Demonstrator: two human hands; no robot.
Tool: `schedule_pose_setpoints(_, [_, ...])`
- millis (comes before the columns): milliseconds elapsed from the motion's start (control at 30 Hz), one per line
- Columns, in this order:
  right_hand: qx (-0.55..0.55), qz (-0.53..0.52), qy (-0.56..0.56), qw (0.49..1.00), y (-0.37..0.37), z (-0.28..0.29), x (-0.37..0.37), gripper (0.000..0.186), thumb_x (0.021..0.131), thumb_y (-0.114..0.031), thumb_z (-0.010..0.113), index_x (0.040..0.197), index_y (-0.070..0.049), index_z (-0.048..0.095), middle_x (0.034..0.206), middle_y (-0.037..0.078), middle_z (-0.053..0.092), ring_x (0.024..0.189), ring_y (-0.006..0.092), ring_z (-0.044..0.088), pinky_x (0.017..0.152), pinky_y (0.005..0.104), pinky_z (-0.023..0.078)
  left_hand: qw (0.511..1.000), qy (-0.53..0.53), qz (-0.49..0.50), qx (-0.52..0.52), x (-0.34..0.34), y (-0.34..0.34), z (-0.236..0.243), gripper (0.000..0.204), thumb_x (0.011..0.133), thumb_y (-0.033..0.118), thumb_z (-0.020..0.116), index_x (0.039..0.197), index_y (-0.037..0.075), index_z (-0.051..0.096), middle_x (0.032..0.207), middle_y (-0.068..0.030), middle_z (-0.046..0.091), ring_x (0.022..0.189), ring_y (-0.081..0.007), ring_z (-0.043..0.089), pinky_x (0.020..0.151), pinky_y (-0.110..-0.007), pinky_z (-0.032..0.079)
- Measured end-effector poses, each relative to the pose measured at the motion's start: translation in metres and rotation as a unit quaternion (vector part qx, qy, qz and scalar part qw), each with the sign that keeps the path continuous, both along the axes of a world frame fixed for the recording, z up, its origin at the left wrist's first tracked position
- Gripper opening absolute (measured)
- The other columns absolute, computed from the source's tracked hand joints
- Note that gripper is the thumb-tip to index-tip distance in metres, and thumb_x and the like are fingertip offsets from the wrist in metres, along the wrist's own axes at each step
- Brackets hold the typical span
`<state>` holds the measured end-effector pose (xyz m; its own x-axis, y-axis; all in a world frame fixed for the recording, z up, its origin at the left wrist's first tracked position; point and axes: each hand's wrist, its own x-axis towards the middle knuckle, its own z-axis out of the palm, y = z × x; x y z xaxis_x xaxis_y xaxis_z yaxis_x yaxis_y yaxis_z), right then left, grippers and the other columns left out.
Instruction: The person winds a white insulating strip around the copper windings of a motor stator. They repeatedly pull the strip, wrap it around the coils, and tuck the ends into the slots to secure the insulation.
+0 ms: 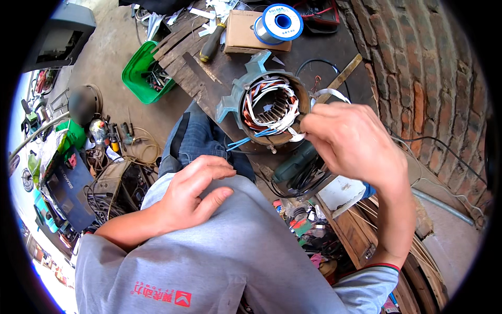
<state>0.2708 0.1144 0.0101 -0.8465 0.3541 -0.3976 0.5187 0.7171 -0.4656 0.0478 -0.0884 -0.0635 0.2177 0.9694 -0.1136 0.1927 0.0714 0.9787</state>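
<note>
A motor stator [272,104] in a pale blue-green metal housing [228,106] lies on a dark wooden bench with its round opening facing up. Copper windings inside it are bound with white lacing tape [250,104]. Blue lead wires [244,141] stick out toward my body. At the stator's right rim my right hand [355,138] is closed in a pinch on the white tape, a loop of which shows beyond the fingers. My fingertips partly hide the spot they grip. My left hand [201,188] hovers before my shirt, fingers stretched and thumb apart, holding nothing.
Behind the stator a solder wire spool [278,23] rests on a cardboard box [238,31], beside a screwdriver [213,43]. A green bin [144,73] with small parts stands left of the bench. A dark green power tool [295,163] lies nearer me. A brick wall [418,78] rises at right.
</note>
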Motion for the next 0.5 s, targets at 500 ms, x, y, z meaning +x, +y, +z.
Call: schedule_pose_setpoints(500, [0.013, 0.194, -0.162, 0.967, -0.002, -0.019, -0.074, 0.010, 0.074, -0.004, 0.062, 0.080, -0.003, 0.071, 0.072, 0.018, 0.068, 0.074, 0.0362, 0.069, 0.070, 0.0452, 0.055, 1.000, -0.010, 0.016, -0.014, 0.005, -0.017, -0.007, 0.021, 0.086, 0.009, 0.073, 0.103, 0.000, 0.065, 0.104, -0.0150, 0.065, 0.097, -0.0314, 0.066, 0.082, -0.037, 0.054])
